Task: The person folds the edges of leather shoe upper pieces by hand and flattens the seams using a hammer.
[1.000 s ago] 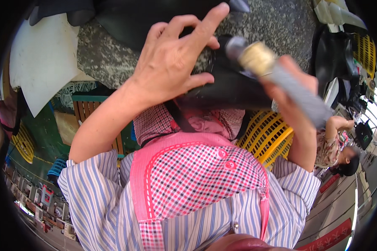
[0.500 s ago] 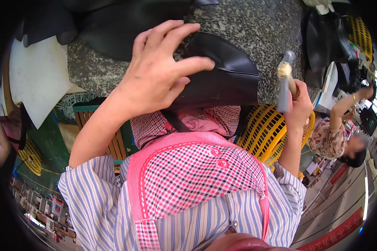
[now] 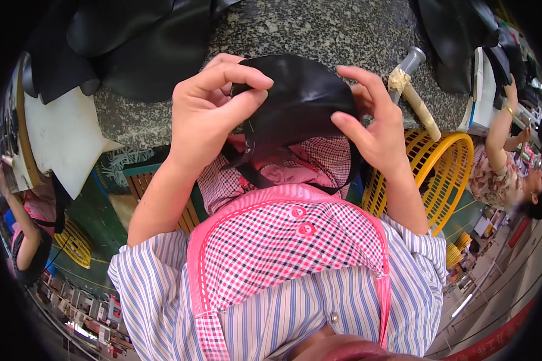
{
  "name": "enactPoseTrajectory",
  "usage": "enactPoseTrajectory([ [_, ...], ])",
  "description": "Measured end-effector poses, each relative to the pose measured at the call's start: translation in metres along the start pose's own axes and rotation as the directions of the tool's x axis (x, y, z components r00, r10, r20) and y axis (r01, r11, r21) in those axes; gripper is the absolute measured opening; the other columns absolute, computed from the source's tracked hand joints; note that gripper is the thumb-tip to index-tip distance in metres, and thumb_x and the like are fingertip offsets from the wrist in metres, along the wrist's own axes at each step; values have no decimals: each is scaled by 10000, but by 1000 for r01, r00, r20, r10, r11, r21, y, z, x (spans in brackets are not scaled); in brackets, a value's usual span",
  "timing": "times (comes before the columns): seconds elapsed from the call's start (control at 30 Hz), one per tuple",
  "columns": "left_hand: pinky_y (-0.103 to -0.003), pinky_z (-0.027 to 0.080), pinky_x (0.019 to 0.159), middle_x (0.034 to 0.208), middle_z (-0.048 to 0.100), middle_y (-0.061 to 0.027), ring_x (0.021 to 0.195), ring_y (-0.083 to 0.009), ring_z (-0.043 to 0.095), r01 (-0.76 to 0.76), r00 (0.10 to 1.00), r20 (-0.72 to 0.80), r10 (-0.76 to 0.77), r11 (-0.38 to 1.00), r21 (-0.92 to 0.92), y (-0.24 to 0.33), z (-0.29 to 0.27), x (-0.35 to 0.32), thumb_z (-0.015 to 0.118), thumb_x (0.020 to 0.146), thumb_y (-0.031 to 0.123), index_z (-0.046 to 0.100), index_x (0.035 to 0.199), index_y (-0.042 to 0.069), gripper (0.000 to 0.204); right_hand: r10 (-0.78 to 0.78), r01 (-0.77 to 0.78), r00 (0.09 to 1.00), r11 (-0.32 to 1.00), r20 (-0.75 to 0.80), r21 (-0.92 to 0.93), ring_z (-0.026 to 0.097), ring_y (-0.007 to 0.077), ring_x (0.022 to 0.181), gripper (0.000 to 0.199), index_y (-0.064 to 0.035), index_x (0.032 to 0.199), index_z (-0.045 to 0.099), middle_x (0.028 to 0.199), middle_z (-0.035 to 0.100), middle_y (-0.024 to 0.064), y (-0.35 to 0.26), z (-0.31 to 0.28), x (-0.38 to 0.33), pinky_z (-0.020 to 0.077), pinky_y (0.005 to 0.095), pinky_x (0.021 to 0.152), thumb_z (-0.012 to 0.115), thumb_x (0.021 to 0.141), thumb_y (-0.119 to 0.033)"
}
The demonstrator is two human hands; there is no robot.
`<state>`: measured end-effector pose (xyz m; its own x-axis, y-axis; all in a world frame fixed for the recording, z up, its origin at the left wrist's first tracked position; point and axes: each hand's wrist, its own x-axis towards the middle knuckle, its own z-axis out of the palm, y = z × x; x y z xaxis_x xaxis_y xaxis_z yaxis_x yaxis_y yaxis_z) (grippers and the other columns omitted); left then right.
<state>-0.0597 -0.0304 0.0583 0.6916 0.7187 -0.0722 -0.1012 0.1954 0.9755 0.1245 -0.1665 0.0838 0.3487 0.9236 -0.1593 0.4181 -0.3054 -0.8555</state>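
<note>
You have the black leather piece (image 3: 298,90) up in both hands, above the near edge of the speckled stone counter (image 3: 319,30) and in front of your apron (image 3: 289,253). Your left hand (image 3: 196,117) keeps a narrow grip, thumb and forefinger pinching its left edge; your right hand (image 3: 379,132) has a more spread grip, holding the right edge with the thumb in front and fingers partly hidden behind. The hammer (image 3: 412,99) lies free at the counter's edge, just beside your right hand, so judging by that, you seem to be on a handling step rather than a striking one. The piece is bent and lifted, but you cannot tell from here whether its seam or edges are finished, as the far side is hidden. More black pieces lie on the counter at left (image 3: 150,66), and black material (image 3: 454,51) sits at right; neither is in your hands, and whether they are done or waiting is unclear.
</note>
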Motion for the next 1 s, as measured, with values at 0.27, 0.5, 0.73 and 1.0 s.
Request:
enactPoseTrajectory([
  [0.27,-231,512,707,876,628,-73,776,-112,608,369,911,63,-407,739,-563,4,-7,0,558,794,-42,593,958,-21,169,-53,37,996,978,70,206,573,92,845,322,23,1040,586,980,611,41,-2,9,19,452,210,722,676,733,-9],
  [0.5,-362,442,882,1176,493,-153,1110,-251,486,-116,986,162,39,857,503,21,-16,-5,728,701,204,613,1113,135,433,97,-210,960,868,261,450,565,67,700,168,25,848,620,773,612,19,-2,-4,24,452,196,637,689,714,-50],
  [0.73,-186,447,611,770,615,-1,675,-46,559,213,956,184,-228,972,98,11,-12,-6,723,738,143,639,903,14,226,122,-332,925,724,361,605,547,60,681,138,1,810,612,762,604,10,4,1,29,425,186,628,678,702,-53],
  [1.0,-185,424,588,735,610,9,657,-42,532,415,906,169,-389,896,-160,2,-10,-8,725,736,120,645,835,20,162,160,-328,928,780,337,533,471,42,609,171,-27,735,546,685,524,-15,2,7,30,356,184,561,654,676,-144],
])
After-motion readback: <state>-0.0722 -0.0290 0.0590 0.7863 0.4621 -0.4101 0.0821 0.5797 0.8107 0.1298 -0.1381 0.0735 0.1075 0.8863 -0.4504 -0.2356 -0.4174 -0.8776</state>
